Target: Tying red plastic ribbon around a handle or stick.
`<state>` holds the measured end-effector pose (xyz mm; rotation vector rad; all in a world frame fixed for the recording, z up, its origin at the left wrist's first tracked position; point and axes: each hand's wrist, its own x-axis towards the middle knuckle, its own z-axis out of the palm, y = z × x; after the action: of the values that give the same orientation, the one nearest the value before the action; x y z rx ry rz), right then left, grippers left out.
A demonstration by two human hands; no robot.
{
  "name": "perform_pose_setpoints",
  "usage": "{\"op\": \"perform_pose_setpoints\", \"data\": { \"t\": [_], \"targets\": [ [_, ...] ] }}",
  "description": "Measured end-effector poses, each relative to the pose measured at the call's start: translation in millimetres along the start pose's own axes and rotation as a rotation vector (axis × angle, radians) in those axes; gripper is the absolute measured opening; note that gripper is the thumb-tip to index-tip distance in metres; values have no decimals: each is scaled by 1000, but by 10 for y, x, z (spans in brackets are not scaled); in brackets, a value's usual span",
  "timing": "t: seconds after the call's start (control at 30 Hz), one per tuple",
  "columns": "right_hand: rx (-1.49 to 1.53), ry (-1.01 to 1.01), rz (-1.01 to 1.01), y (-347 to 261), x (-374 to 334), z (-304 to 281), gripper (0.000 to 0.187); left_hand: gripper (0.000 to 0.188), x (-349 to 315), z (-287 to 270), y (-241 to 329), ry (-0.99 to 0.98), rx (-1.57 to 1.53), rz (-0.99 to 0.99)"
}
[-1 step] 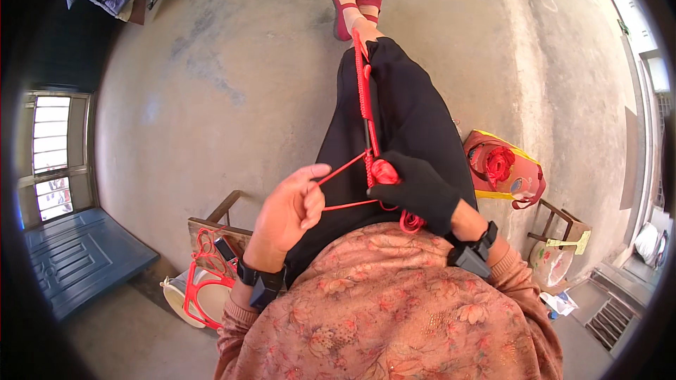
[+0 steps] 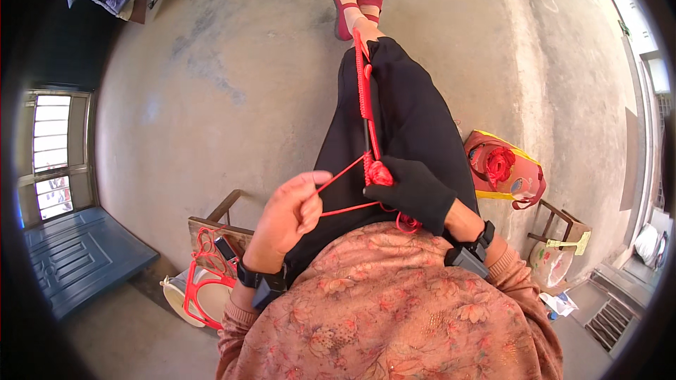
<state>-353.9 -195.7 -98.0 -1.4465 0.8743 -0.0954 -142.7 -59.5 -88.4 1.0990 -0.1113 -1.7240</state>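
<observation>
A long, narrow frame (image 2: 365, 88), partly wound with red cord and partly showing a black core, lies along my lap toward my knees. My right hand (image 2: 419, 190), in a black glove, is closed about its near end, with a small red bundle of cord (image 2: 379, 174) at the fingertips. My bare left hand (image 2: 290, 211) pinches the red cord (image 2: 340, 175), pulled taut to the left of the frame. A second strand runs from this hand back to my right hand. Loose loops of cord (image 2: 407, 222) hang below the glove.
On my right stands a red and yellow bag (image 2: 524, 181) with a red cord bundle in it, near a wooden stool (image 2: 576, 229). To my left, a red frame (image 2: 191, 295) and red cord lie by another stool (image 2: 204, 229). A blue panel (image 2: 91, 257) is further left.
My right hand and the red bundle have shifted slightly left and down. The left hand has moved slightly left, with the cord still taut.
</observation>
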Motion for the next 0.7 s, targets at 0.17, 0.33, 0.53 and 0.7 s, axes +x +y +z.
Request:
{"op": "perform_pose_setpoints", "data": {
  "t": [0.17,0.33,0.53,0.7],
  "targets": [
    [45,-106,-53,225,105,-32,40,19,-168,-24,-149,-36,236,-30],
    [246,639,-297,1011,141,-771,40,20,-163,-18,-105,-103,159,-111],
    [716,663,-44,448,-265,-1543,52,22,-61,3,37,-457,-200,204],
    [81,401,-209,320,-95,-1016,30,32,316,362,255,-151,-26,408]
  ]
}}
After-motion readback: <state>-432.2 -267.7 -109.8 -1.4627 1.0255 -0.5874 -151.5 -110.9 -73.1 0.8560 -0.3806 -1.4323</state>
